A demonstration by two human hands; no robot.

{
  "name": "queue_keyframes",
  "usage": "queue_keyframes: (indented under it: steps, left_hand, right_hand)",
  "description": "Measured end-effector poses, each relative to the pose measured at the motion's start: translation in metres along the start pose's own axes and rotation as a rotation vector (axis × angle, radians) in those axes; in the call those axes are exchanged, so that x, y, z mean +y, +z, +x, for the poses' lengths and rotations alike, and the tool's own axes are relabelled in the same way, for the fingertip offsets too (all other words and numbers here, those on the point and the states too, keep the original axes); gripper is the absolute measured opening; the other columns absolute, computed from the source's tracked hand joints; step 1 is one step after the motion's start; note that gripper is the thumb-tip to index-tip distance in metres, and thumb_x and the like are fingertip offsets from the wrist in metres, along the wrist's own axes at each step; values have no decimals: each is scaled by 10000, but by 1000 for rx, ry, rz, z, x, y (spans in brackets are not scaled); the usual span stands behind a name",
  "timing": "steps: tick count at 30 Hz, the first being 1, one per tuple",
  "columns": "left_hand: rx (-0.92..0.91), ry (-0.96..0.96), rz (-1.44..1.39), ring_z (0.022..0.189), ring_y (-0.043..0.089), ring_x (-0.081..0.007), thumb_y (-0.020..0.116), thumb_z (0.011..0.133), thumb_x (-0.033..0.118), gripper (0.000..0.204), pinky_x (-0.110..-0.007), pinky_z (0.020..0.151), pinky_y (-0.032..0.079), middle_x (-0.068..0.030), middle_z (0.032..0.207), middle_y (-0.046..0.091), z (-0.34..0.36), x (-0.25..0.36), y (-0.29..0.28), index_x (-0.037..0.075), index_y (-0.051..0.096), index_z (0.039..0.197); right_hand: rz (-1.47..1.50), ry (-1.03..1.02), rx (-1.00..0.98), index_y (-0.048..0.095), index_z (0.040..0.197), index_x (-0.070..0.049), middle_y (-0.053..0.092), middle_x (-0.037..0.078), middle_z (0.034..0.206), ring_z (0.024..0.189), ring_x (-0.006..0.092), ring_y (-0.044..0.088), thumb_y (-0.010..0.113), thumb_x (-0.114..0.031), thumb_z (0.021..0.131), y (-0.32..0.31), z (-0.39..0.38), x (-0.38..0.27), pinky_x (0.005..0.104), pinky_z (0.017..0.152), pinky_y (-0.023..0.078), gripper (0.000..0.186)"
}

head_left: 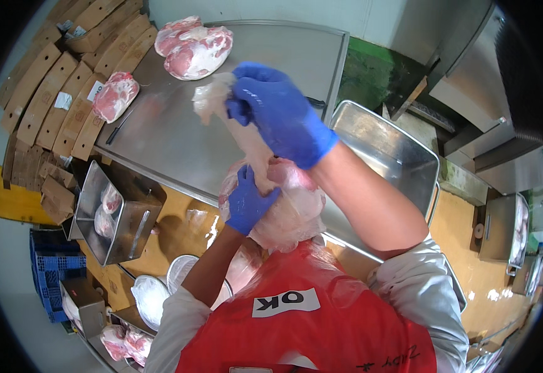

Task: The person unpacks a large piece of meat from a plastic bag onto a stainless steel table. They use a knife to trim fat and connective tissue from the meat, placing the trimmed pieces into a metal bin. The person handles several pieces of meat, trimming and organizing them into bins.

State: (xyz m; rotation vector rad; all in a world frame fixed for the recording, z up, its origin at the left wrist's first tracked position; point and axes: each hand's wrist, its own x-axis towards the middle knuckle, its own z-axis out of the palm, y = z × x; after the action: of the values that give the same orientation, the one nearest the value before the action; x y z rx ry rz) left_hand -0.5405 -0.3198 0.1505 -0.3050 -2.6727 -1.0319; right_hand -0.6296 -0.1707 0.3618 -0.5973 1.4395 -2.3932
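Note:
Close against my red apron is a large piece of pink meat [296,177], partly covered by a pale, translucent layer. My left hand [250,200], in a blue glove, grips the near left part of the meat, its thumb and forefinger spread over the surface. Above it, my right hand [281,109], also blue-gloved, is closed on a whitish translucent sheet [246,133]. That sheet stretches from the meat up to the fingers, and a loose end dangles left of them. Whether it is plastic film or membrane I cannot tell.
A steel table [178,124] lies ahead, bearing meat pieces [197,53] at its far left and a knife [119,127]. Right of it stands a deep steel tub [380,140]. Stacked cardboard boxes [54,93] and a meat-filled steel bin [122,230] are on the left.

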Motion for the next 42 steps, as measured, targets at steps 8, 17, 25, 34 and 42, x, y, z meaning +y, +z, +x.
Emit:
queue_keyframes:
  steps: [8,17,25,34,42]
  left_hand:
    - [165,-554,-946,962,674,-237,668,865,88,379,-358,871,555,-102,1087,686,19,-90,-14,-13,629,1229]
    - [107,-757,-942,917,657,-191,600,852,42,361,-336,836,552,-87,1044,680,4,-114,-69,-20,639,1205]
    - [57,-762,-879,862,661,-189,586,858,40,328,-330,799,545,-86,1006,687,17,-89,-90,-28,640,1175]
    - [193,-710,-589,927,647,-148,668,916,126,330,-307,828,525,-74,1054,699,-58,-161,-83,-11,646,1215]
    - [324,-783,-751,1031,626,-165,610,931,164,413,-316,908,511,-85,1144,676,-65,-108,-43,-23,590,1299]
  right_hand:
    - [-755,-96,107,637,1230,-9,629,36,848,798,110,609,596,-108,962,-70,14,44,284,757,523,289]
    - [-978,97,215,686,1211,-74,681,122,1032,877,248,663,687,-166,880,-164,-128,158,346,813,549,343]
    - [-1506,-170,-412,525,1450,-237,435,89,1525,1446,379,331,782,-349,769,-70,-128,199,614,1183,230,736]
    - [-1831,-176,-305,545,1432,-281,390,79,1567,1480,384,303,693,-178,767,-82,-102,223,653,1169,240,689]
    - [-1456,94,-446,391,1525,-69,350,240,1557,1465,452,307,840,-458,671,-49,-84,203,538,1196,280,1041]
